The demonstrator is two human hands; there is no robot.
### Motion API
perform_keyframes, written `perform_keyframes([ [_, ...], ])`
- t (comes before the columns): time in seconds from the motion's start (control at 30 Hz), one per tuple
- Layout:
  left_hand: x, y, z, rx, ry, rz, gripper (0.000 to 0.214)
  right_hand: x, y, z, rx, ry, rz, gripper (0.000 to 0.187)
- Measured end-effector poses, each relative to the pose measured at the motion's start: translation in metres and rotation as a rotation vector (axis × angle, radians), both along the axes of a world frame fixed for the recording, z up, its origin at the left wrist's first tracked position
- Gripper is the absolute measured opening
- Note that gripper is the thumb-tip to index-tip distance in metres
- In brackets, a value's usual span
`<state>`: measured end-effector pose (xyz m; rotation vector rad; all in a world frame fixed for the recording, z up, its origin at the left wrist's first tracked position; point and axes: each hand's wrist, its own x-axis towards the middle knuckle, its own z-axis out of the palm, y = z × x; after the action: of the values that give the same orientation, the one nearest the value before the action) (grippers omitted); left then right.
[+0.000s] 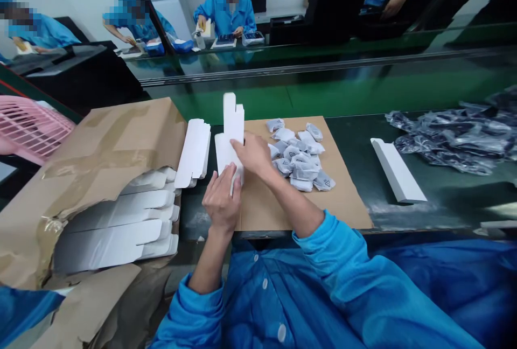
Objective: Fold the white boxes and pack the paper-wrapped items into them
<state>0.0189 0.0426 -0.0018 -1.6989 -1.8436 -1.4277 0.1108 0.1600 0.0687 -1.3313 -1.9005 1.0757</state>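
dark bench (355, 158) | cardboard sheet (260, 211) | white carton stack (193, 149) | lone white carton (396, 170) | clear-bagged items (456, 139)

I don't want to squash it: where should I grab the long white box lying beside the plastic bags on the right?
Probably across its middle: the long white box is narrow, so one hand could likely pinch both long sides gently. Come from above and its left, since clear plastic bags lie by its far right side. The right hand is nearer.

Right hand (254, 152) on white carton (233, 124)
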Motion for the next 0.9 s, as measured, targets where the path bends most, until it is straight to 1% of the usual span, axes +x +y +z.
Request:
perform_keyframes([
  [0.03,-0.002,-0.006,0.010,0.014,-0.051,-0.003,0.037,0.013,0.000,0.008,0.006,-0.008,0.050,0.021],
  [0.07,-0.006,-0.013,0.021,0.038,-0.144,-0.009,0.045,0.027,-0.002,0.016,-0.011,-0.011,0.160,0.021],
  [0.1,-0.012,-0.020,0.034,0.047,-0.266,-0.030,0.053,0.041,-0.005,0.024,-0.046,-0.017,0.329,0.022],
  [0.13,-0.019,-0.027,0.046,0.047,-0.416,-0.087,0.062,0.056,-0.009,0.031,-0.089,-0.031,0.545,0.025],
  [0.17,-0.027,-0.032,0.057,-0.032,-0.534,-0.194,0.068,0.069,-0.015,0.038,-0.119,-0.060,0.766,0.028],
  [0.2,-0.034,-0.037,0.065,-0.165,-0.606,-0.300,0.070,0.080,-0.021,0.042,-0.125,-0.111,0.964,0.030],
  [0.23,-0.039,-0.040,0.070,-0.313,-0.639,-0.377,0.068,0.090,-0.029,0.044,-0.086,-0.186,1.086,0.030],
  [0.27,-0.042,-0.042,0.072,-0.447,-0.651,-0.407,0.060,0.097,-0.039,0.044,0.006,-0.279,1.093,0.029],
  [0.3,-0.042,-0.044,0.070,-0.524,-0.664,-0.385,0.048,0.102,-0.050,0.042,0.137,-0.375,1.012,0.026],
  [0.33,-0.039,-0.045,0.065,-0.538,-0.697,-0.333,0.038,0.105,-0.062,0.037,0.288,-0.457,0.876,0.028],
  [0.37,-0.036,-0.046,0.059,-0.509,-0.750,-0.277,0.032,0.108,-0.074,0.030,0.441,-0.519,0.719,0.040],
  [0.4,-0.032,-0.047,0.052,-0.474,-0.815,-0.248,0.030,0.110,-0.085,0.022,0.578,-0.561,0.572,0.055],
  [0.43,-0.028,-0.048,0.046,-0.463,-0.877,-0.250,0.030,0.113,-0.095,0.013,0.685,-0.589,0.473,0.069],
  [0.47,-0.026,-0.049,0.041,-0.497,-0.923,-0.283,0.031,0.115,-0.104,0.005,0.763,-0.609,0.433,0.076],
  [0.5,-0.025,-0.050,0.037,-0.569,-0.946,-0.331,0.033,0.117,-0.110,-0.001,0.815,-0.623,0.438,0.076],
  [0.53,-0.024,-0.052,0.035,-0.651,-0.937,-0.382,0.035,0.120,-0.113,-0.007,0.847,-0.626,0.456,0.070],
  [0.57,-0.024,-0.052,0.034,-0.713,-0.899,-0.418,0.036,0.123,-0.115,-0.011,0.868,-0.615,0.479,0.064],
  [0.6,-0.024,-0.053,0.035,-0.738,-0.841,-0.433,0.035,0.125,-0.117,-0.014,0.883,-0.592,0.505,0.059],
  [0.67,-0.024,-0.052,0.036,-0.702,-0.706,-0.419,0.027,0.128,-0.118,-0.016,0.910,-0.547,0.524,0.052],
  [0.73,-0.022,-0.051,0.037,-0.632,-0.591,-0.382,0.017,0.130,-0.122,-0.018,0.930,-0.564,0.501,0.045],
  [0.8,-0.020,-0.051,0.037,-0.620,-0.513,-0.329,0.009,0.132,-0.126,-0.019,0.965,-0.596,0.478,0.037],
  [0.87,-0.016,-0.054,0.036,-0.620,-0.509,-0.264,0.005,0.136,-0.129,-0.021,0.995,-0.581,0.456,0.034],
  [0.9,-0.014,-0.057,0.035,-0.603,-0.564,-0.250,0.008,0.138,-0.129,-0.023,0.992,-0.554,0.430,0.033],
])
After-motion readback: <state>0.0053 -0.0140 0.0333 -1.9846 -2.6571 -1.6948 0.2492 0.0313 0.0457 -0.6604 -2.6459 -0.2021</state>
